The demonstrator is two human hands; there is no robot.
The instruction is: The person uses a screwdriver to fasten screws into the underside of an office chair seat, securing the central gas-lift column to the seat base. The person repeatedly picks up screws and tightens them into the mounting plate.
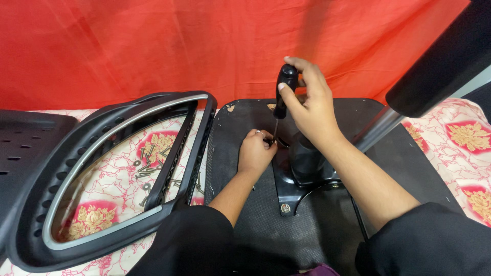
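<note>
R hand [311,105] wrapped round screwdriver [283,97] handle, upright; L hand [255,151] pinches tip/screw at mech plate [286,189] far-left corner. Driving step, I'd say; next needs straight downward pressure.

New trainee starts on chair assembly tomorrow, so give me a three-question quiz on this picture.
1. True or false: the right hand grips the black-handled screwdriver upright.
2. What does the left hand steady? A) the screwdriver tip B) the grey-rimmed black plastic backrest frame
3. Where do the loose metal screws lie?

Key: 1 true; 2 A; 3 on the floral cloth, inside the frame's opening.
</note>
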